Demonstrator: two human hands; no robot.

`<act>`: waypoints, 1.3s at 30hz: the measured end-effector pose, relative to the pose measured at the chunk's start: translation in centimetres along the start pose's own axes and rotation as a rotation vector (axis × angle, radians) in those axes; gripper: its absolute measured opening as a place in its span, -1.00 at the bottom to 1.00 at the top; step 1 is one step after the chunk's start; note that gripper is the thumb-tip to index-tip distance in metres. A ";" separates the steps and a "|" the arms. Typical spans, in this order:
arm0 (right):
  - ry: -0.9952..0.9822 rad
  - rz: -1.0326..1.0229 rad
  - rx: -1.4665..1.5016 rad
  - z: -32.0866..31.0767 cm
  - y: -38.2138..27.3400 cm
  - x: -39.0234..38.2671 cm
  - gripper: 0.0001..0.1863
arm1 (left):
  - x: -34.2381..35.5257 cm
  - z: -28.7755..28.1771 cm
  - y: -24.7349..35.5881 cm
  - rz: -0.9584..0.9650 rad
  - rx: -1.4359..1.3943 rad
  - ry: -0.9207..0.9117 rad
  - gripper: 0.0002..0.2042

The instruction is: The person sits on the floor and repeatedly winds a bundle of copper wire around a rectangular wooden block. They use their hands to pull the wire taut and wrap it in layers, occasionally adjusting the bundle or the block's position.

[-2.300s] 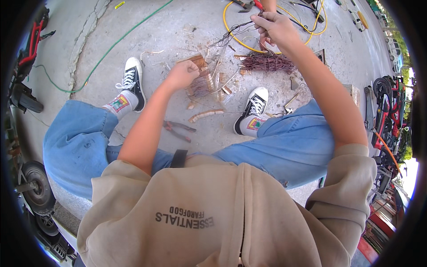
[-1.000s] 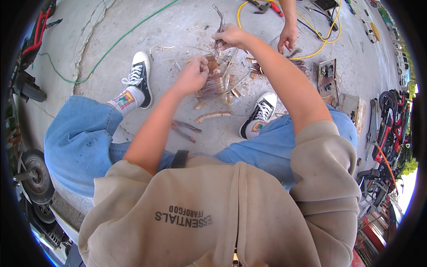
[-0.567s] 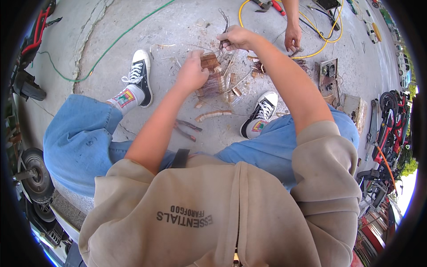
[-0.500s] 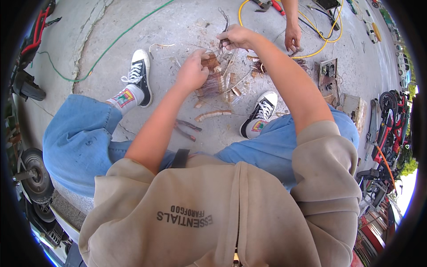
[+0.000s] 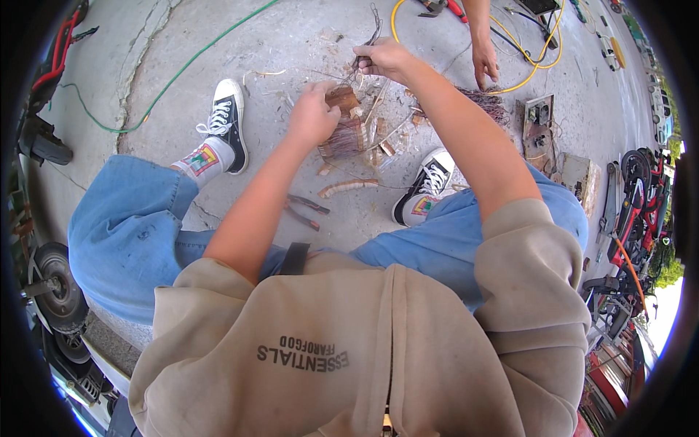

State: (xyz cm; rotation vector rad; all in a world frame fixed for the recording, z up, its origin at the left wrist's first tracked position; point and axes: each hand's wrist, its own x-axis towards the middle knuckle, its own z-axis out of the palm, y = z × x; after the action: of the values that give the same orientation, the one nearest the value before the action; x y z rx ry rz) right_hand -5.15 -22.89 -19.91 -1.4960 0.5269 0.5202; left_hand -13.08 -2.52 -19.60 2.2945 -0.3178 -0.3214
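Note:
On the ground between my shoes lies a coil of thin copper-coloured wire (image 5: 341,143) with brown sheet insulation (image 5: 341,97) at its far end. My left hand (image 5: 313,114) curls over the coil's left side, thumb and fingers closed on it; the fingertips are partly hidden. Just beyond and to the right, my right hand (image 5: 384,60) is closed around a bundle of thin dark wires (image 5: 376,29), whose loose ends stick up above the fist. Another person's hand (image 5: 484,64) reaches down to a tangled heap of reddish wire (image 5: 486,106) right of my right forearm.
Scraps of wood and insulation (image 5: 386,148) surround the coil. Pliers (image 5: 309,211) lie nearer me. A yellow hose (image 5: 539,67) curves at the far right, a green hose (image 5: 191,67) at the left. Rusty metal boxes (image 5: 537,120) stand beyond my right knee.
My right hand has shifted slightly left with the wire bundle. The other person's hand has changed its pose over the reddish wire heap, which now spreads differently. My left hand stays on the coil.

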 end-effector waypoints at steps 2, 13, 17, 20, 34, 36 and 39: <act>0.045 -0.013 0.032 0.3 0.4 0.3 -0.82 | 0.1 0.2 -0.1 -0.004 0.004 0.031 -0.58; 0.093 -0.013 0.053 -0.4 1.3 0.7 -0.78 | -3.8 -0.7 2.0 0.230 0.180 0.233 -0.74; 0.072 0.027 0.049 0.1 1.4 0.7 -0.79 | -5.7 1.7 3.6 0.082 0.098 0.052 -0.75; 0.055 0.040 0.064 0.6 1.3 0.4 -0.80 | -5.5 2.2 3.2 0.042 0.041 0.125 -0.75; -0.133 0.064 -0.162 1.0 1.2 0.5 -0.77 | -7.5 -2.0 1.8 0.217 -0.013 -0.199 -0.76; -0.142 0.052 -0.232 1.4 1.0 0.4 -0.76 | -7.5 -2.5 1.7 0.285 -0.001 -0.205 -0.77; -0.118 0.033 -0.325 1.6 1.4 0.6 -0.77 | -7.8 -2.2 1.8 0.228 -0.022 -0.198 -0.78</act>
State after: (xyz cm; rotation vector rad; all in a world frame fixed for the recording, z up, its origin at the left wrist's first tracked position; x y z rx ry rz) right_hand -5.49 -21.25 -21.36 -1.7539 0.3874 0.7417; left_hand -19.88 0.29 -15.74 2.1824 -0.6668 -0.4339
